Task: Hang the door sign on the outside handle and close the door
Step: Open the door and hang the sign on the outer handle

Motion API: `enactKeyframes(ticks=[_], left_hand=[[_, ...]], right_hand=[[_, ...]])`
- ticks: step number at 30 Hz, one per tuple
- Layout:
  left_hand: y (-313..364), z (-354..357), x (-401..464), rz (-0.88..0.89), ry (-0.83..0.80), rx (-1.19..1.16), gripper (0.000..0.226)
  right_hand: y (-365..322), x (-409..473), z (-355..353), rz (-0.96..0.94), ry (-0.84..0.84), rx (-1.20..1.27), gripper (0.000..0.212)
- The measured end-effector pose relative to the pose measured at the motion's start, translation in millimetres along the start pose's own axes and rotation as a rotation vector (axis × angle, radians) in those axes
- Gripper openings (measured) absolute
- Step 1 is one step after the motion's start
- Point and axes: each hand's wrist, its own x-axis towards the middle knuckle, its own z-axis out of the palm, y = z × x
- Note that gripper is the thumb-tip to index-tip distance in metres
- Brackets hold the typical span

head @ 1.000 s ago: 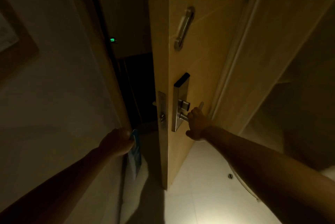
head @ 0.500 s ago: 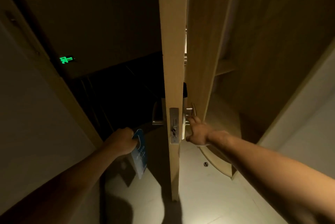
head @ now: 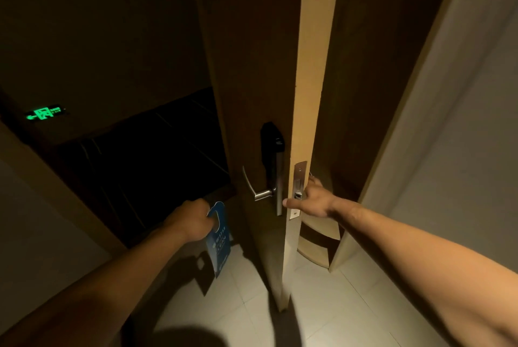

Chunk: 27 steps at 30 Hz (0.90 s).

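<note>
The wooden door (head: 311, 71) stands wide open, its edge facing me. On its dark outer face sits a black lock plate with a silver lever, the outside handle (head: 256, 189). My left hand (head: 192, 221) grips the top of a blue door sign (head: 220, 243), which hangs down a little left of and below that lever, apart from it. My right hand (head: 312, 199) is wrapped around the inside handle behind the door edge, thumb across the latch plate (head: 298, 189). The inside handle itself is hidden.
A dark corridor lies beyond the doorway, with a glowing green exit sign (head: 43, 113) at left. The door frame (head: 56, 192) runs along the left. A curved wooden shelf (head: 316, 245) stands low behind the door. Pale floor tiles (head: 322, 304) lie underfoot.
The door has swung further open, so its outer face and outside lever now show. My left hand has carried the sign closer to that lever. My right hand stays on the inside handle.
</note>
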Motion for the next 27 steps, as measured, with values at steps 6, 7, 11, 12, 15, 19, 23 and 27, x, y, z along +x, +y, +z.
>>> enactKeyframes(ticks=[6, 7, 11, 12, 15, 19, 23, 27], left_hand=[[31.1, 9.7, 16.7, 0.036, 0.003, 0.015, 0.015], [34.9, 9.7, 19.7, 0.039, 0.001, 0.017, 0.014], [53.9, 10.7, 33.6, 0.056, 0.007, 0.029, 0.012], [56.6, 11.1, 35.7, 0.061, 0.008, 0.03, 0.012], [67.6, 11.1, 44.4, 0.067, 0.008, 0.036, 0.013], [85.1, 15.0, 55.4, 0.077, 0.007, 0.047, 0.024], [90.3, 17.6, 64.6, 0.07, -0.001, 0.065, 0.013], [87.3, 18.9, 72.9, 0.079, 0.008, 0.075, 0.009]], right_hand=[[35.3, 0.6, -18.6, 0.13, 0.17, 0.026, 0.086], [38.7, 0.9, -20.7, 0.151, 0.206, 0.022, 0.086], [52.6, 5.1, -36.1, 0.199, 0.31, 0.047, 0.073], [54.5, 5.5, -40.3, 0.207, 0.323, 0.046, 0.069], [62.1, 7.3, -54.5, 0.234, 0.353, 0.027, 0.063], [74.2, 12.4, -73.2, 0.255, 0.378, 0.016, 0.057], [78.7, 14.6, -83.9, 0.279, 0.393, 0.021, 0.058], [80.8, 14.8, -89.1, 0.291, 0.411, 0.008, 0.057]])
